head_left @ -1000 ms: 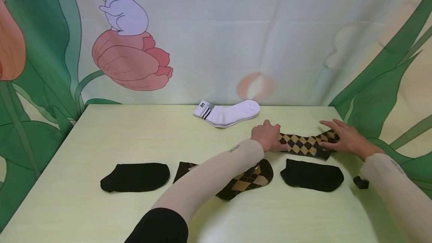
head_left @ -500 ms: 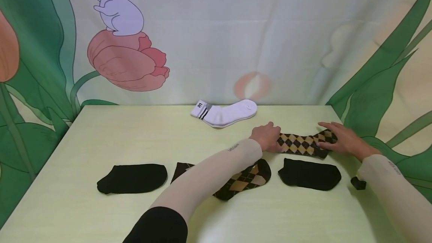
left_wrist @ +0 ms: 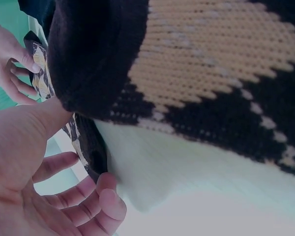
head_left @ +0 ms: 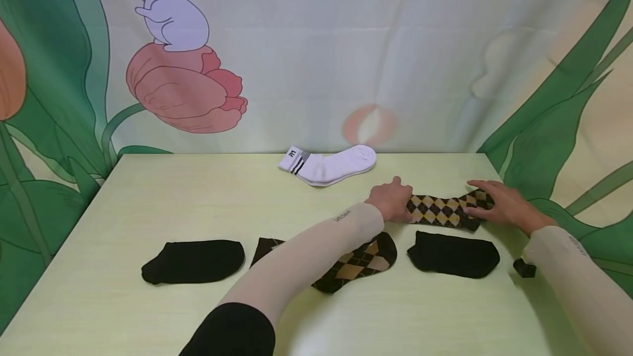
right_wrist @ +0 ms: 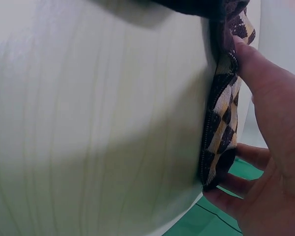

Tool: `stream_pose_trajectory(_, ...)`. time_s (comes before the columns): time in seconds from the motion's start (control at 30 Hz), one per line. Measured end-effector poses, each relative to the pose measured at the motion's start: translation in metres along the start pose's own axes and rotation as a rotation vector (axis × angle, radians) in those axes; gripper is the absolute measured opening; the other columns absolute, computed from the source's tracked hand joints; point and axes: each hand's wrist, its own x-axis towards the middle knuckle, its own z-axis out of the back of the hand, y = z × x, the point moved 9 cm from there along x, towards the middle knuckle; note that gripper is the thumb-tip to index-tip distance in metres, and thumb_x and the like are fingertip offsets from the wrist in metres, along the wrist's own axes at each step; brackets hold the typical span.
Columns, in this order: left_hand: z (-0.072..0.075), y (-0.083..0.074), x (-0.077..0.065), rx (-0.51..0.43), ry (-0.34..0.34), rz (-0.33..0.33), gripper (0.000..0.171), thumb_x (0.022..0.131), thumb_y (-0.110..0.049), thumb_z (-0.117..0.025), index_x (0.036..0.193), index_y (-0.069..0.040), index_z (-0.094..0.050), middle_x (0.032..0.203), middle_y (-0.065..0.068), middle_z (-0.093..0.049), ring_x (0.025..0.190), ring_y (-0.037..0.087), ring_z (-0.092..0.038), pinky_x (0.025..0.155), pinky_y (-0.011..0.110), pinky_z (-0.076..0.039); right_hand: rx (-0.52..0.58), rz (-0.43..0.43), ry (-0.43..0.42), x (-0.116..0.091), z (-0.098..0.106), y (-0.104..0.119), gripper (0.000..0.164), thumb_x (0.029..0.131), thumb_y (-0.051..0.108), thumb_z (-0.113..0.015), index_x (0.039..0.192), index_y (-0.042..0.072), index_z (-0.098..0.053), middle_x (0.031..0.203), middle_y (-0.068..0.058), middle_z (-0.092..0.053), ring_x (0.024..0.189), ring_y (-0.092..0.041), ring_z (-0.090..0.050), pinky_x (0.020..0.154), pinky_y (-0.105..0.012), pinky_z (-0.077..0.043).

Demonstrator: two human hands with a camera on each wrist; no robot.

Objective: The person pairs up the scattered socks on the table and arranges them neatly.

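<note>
A brown, black and tan argyle sock point(head_left: 437, 211) lies lengthwise on the table at the right. My left hand point(head_left: 390, 200) holds its left end, with bent fingers at the edge in the left wrist view. At the other end, my right hand point(head_left: 506, 207) touches the sock with spread fingers. In the right wrist view its thumb rests against the sock and the other fingertips are at the far end. A larger-check argyle sock point(head_left: 353, 271) lies in front, partly hidden under the left forearm.
Two black ankle socks lie near the front, one at the left point(head_left: 194, 262) and one at the right point(head_left: 454, 255). A white striped sock pair point(head_left: 328, 166) is at the back edge. A small black object point(head_left: 524, 268) sits beside the right sleeve. A printed curtain point(head_left: 306, 70) hangs behind the table.
The head view has shifted slightly. Both hands stay at the two ends of the argyle sock, with hardly any movement; the other socks have not moved on the table.
</note>
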Motion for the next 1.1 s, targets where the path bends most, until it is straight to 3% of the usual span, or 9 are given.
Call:
stream_pose_trajectory(0.2, -0.002, -0.002, 0.000, -0.011, 0.002, -0.016, 0.050, 0.092, -0.052, -0.074, 0.132, -0.026, -0.058, 0.122, 0.004, -0.053, 0.084, 0.016, -0.058, 0.067, 0.036, -0.050, 0.001, -0.044, 0.001, -0.001, -0.002, -0.005, 0.085, 0.095, 0.059, -0.065, 0.154, 0.004, -0.038, 0.149, -0.041, -0.030, 0.132, -0.065, -0.030, 0.102, -0.079, -0.024)
stream_pose_trajectory(0.5, -0.003, -0.003, 0.002, -0.018, 0.011, -0.038, 0.053, 0.091, -0.052, -0.075, 0.133, -0.027, -0.056, 0.117, 0.002, -0.057, 0.092, 0.017, -0.059, 0.069, 0.037, -0.051, 0.024, -0.103, -0.020, -0.004, 0.000, -0.011, 0.086, 0.092, 0.065, -0.066, 0.145, 0.003, -0.039, 0.129, -0.043, -0.045, 0.120, -0.060, -0.040, 0.090, -0.071, -0.039)
stream_pose_trajectory(0.6, -0.003, -0.003, 0.002, -0.017, 0.016, -0.038, 0.047, 0.091, -0.052, -0.074, 0.127, -0.026, -0.058, 0.112, 0.000, -0.057, 0.092, 0.016, -0.057, 0.069, 0.037, -0.050, 0.033, -0.115, -0.036, -0.005, 0.002, -0.012, 0.080, 0.090, 0.065, -0.068, 0.134, 0.004, -0.041, 0.113, -0.035, -0.050, 0.105, -0.051, -0.047, 0.078, -0.061, -0.043)
stream_pose_trajectory(0.77, -0.003, -0.003, 0.002, -0.018, 0.020, -0.042, 0.041, 0.092, -0.052, -0.073, 0.120, -0.026, -0.059, 0.107, -0.002, -0.057, 0.092, 0.014, -0.056, 0.069, 0.036, -0.050, 0.030, -0.112, -0.053, -0.006, 0.003, -0.011, 0.067, 0.090, 0.062, -0.071, 0.111, 0.004, -0.044, 0.092, -0.018, -0.049, 0.087, -0.036, -0.045, 0.069, -0.044, -0.038)
stream_pose_trajectory(0.93, -0.001, -0.004, 0.000, -0.007, 0.014, -0.047, 0.039, 0.093, -0.052, -0.073, 0.117, -0.025, -0.058, 0.106, -0.002, -0.057, 0.093, 0.014, -0.056, 0.070, 0.036, -0.050, 0.017, -0.113, -0.051, -0.005, 0.001, -0.013, 0.059, 0.091, 0.061, -0.070, 0.096, 0.005, -0.051, 0.089, -0.013, -0.049, 0.088, -0.034, -0.042, 0.070, -0.042, -0.035)
stream_pose_trajectory(1.1, 0.000, -0.004, -0.002, 0.004, 0.013, -0.048, 0.039, 0.093, -0.052, -0.073, 0.118, -0.025, -0.059, 0.107, -0.002, -0.058, 0.094, 0.014, -0.058, 0.072, 0.036, -0.051, -0.003, -0.101, -0.050, -0.004, -0.002, -0.015, 0.056, 0.092, 0.060, -0.068, 0.093, 0.005, -0.056, 0.089, -0.013, -0.050, 0.088, -0.032, -0.042, 0.070, -0.042, -0.035)
